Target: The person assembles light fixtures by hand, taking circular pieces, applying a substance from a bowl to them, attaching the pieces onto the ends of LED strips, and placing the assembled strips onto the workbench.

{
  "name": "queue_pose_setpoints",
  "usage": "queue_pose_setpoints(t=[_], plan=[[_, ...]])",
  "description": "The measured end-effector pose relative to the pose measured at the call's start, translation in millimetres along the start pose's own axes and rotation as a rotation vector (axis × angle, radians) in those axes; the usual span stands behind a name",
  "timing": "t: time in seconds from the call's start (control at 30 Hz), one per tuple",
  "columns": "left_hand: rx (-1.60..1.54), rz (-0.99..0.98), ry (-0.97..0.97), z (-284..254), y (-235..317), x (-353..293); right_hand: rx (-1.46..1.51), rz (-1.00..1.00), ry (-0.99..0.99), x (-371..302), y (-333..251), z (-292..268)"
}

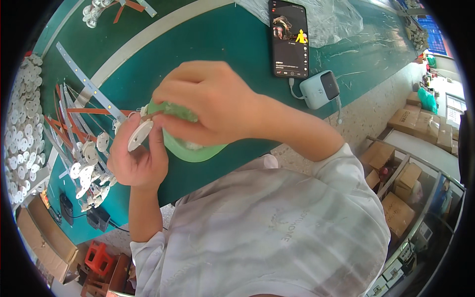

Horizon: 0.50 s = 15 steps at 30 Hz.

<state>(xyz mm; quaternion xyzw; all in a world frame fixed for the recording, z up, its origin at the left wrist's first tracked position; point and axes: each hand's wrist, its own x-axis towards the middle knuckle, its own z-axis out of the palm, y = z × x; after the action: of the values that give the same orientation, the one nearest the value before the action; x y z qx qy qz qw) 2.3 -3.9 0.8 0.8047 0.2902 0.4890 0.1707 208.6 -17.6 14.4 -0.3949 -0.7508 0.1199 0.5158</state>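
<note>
My left hand (139, 161) grips a round white disc (140, 135) between thumb and fingers, its face turned toward me. Against its upper edge, my right hand (210, 101) pinches with thumb and forefinger; what lies in that pinch is too small and covered to make out. Under my right hand is a light green tray (200, 155) with small whitish bits in it, mostly hidden. From beside my left hand a white strip with small yellow squares (89, 84) runs up and away to the left; whether it joins the disc is hidden.
White discs with strips and orange pieces (86, 173) lie tangled at left, beyond them a large heap of white discs (24, 138). A phone (289, 42) is cabled to a pale blue power bank (319, 90) at the far right. Clear plastic sheeting (336, 22) lies behind.
</note>
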Motion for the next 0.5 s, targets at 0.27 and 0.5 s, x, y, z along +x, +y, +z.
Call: queue_pose_setpoints(t=[0.27, 0.5], plan=[[-0.117, -0.099, 0.094, 5, -8, -2, 0.065, 0.133, 0.025, -4, -2, 6], [-0.156, -0.098, 0.051, 4, -8, 0, 0.1, 0.019, 0.052, -3, 2, 6]])
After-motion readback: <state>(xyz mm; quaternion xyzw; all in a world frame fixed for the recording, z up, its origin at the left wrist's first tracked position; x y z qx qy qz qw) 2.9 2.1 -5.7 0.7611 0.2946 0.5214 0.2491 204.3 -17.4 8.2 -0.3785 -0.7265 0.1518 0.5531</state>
